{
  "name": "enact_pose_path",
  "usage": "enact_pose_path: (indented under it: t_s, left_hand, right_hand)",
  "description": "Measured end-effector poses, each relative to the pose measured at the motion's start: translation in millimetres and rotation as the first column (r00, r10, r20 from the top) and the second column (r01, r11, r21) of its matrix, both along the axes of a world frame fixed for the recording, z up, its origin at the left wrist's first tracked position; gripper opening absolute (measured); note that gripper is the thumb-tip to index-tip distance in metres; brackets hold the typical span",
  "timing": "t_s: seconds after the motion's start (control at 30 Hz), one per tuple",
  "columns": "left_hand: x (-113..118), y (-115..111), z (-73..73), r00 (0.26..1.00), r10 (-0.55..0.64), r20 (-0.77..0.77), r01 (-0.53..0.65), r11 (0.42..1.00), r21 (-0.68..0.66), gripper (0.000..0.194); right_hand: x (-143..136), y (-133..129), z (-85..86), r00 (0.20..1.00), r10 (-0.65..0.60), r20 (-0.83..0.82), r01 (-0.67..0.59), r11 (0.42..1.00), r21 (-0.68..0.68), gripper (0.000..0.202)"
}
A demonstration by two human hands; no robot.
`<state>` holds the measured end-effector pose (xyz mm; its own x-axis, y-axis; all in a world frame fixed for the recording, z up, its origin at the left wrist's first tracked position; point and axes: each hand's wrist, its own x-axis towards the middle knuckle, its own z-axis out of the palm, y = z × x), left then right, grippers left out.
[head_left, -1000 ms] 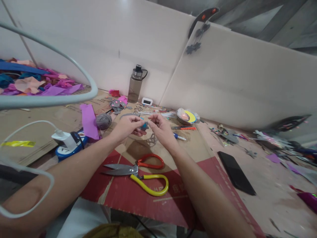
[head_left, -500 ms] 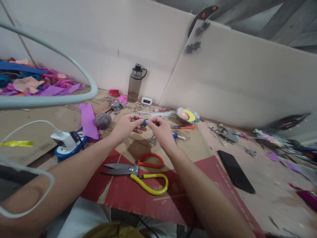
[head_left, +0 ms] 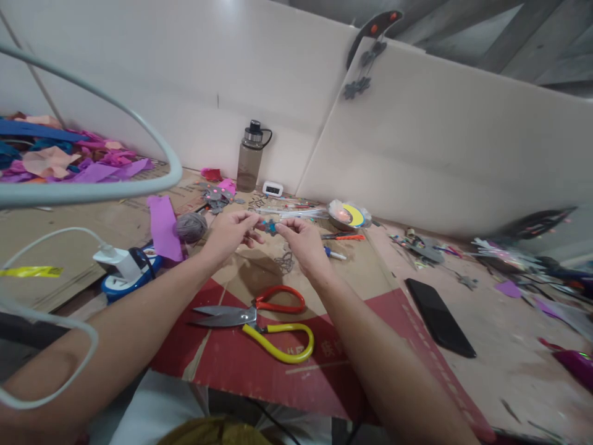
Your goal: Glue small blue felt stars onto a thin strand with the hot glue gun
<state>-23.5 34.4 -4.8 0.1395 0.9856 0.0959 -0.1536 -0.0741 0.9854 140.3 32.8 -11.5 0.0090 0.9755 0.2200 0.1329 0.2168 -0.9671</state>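
Over the cardboard mat [head_left: 343,272], my right hand [head_left: 303,244] pinches a small grey, flower-shaped piece with blue on it [head_left: 270,227]. My left hand [head_left: 235,233] is at the piece's left edge, thumb and forefinger pressed together; whether something tiny is between them I cannot make out. Grey yarn strands [head_left: 284,264] lie below the hands. Large scissors [head_left: 245,315], with one red and one yellow handle, rest slightly open nearer to me. A ball of grey yarn [head_left: 191,227] sits left of my left hand.
A water bottle [head_left: 249,161] and small white clock [head_left: 273,189] stand by the wall. A metal bowl [head_left: 347,216] is behind my right hand; a black phone [head_left: 439,318] lies right. A power strip [head_left: 132,278] and white cable [head_left: 60,232] are left.
My left fingers have drawn slightly left, away from my right ones. More of the small grey and blue piece shows between the hands; it stays in my right hand.
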Motion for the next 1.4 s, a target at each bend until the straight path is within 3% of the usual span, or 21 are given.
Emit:
enact_pose_path:
  t_s: [0.23, 0.4, 0.47, 0.57, 0.7, 0.8, 0.87, 0.97, 1.03, 1.07, 1.17, 1.3, 1.4]
  left_hand:
    - [-9.3, 8.7, -1.0, 0.978, 0.168, 0.126, -0.161, 0.985, -0.068, 0.007]
    - [-22.5, 19.4, -2.6, 0.926, 0.274, 0.260, -0.229, 0.954, -0.193, 0.010]
    - [-21.0, 19.6, -3.8, 0.947, 0.222, 0.234, -0.193, 0.971, -0.138, 0.019]
    - [-10.8, 15.1, -8.1, 0.988, 0.039, 0.150, -0.042, 0.999, 0.017, 0.034]
    - [1.4, 9.5, -16.5, 0.996, -0.085, -0.028, 0.087, 0.993, 0.078, 0.038]
    - [0.9, 10.5, -20.6, 0.992, 0.036, -0.123, -0.017, 0.988, 0.156, 0.035]
    - [-1.9, 12.3, -21.3, 0.982, 0.119, -0.148, -0.085, 0.973, 0.215, 0.029]
    - [-4.1, 13.2, -20.4, 0.981, 0.122, -0.150, -0.085, 0.969, 0.233, 0.025]
    - [-3.5, 12.1, -19.5, 0.988, 0.082, -0.135, -0.052, 0.976, 0.210, 0.024]
    - [-2.9, 11.3, -19.1, 0.990, 0.062, -0.125, -0.036, 0.980, 0.198, 0.024]
    - [-1.5, 9.9, -19.0, 0.993, 0.036, -0.109, -0.015, 0.982, 0.187, 0.024]
    - [-1.9, 11.3, -20.9, 0.986, 0.051, -0.162, -0.015, 0.976, 0.217, 0.029]
    - [-1.9, 12.9, -22.8, 0.978, 0.068, -0.197, -0.024, 0.976, 0.216, 0.031]
  right_hand:
    - [3.9, 2.8, -0.7, 0.999, 0.028, -0.034, -0.030, 0.999, -0.040, 0.023]
    - [4.1, 1.0, 0.3, 0.987, 0.026, -0.158, -0.052, 0.985, -0.163, 0.027]
    - [2.2, -0.5, -1.7, 0.976, 0.031, -0.215, -0.074, 0.978, -0.194, 0.029]
    - [-3.9, -1.8, -10.5, 0.972, 0.038, -0.230, -0.094, 0.967, -0.237, 0.030]
    - [-11.8, 0.2, -27.8, 0.999, 0.037, -0.013, -0.039, 0.970, -0.241, 0.022]
    - [-11.8, 2.0, -36.6, 0.981, 0.009, 0.193, 0.014, 0.993, -0.118, 0.016]
    - [-9.9, 1.2, -39.1, 0.933, -0.005, 0.361, 0.014, 1.000, -0.021, 0.010]
    - [-8.2, -3.4, -38.4, 0.704, -0.125, 0.699, 0.042, 0.990, 0.134, 0.012]
    - [-8.4, -7.4, -34.9, 0.562, -0.237, 0.792, 0.089, 0.970, 0.227, 0.020]
    - [-8.7, -9.2, -32.2, 0.534, -0.281, 0.798, 0.106, 0.958, 0.266, 0.028]
    - [-8.5, -11.9, -22.2, 0.624, -0.291, 0.725, 0.090, 0.949, 0.303, 0.038]
    - [-5.5, -7.6, -14.4, 0.832, -0.169, 0.529, -0.021, 0.943, 0.334, 0.021]
    - [-2.8, -3.3, -15.3, 0.911, -0.115, 0.397, -0.037, 0.934, 0.356, 0.018]
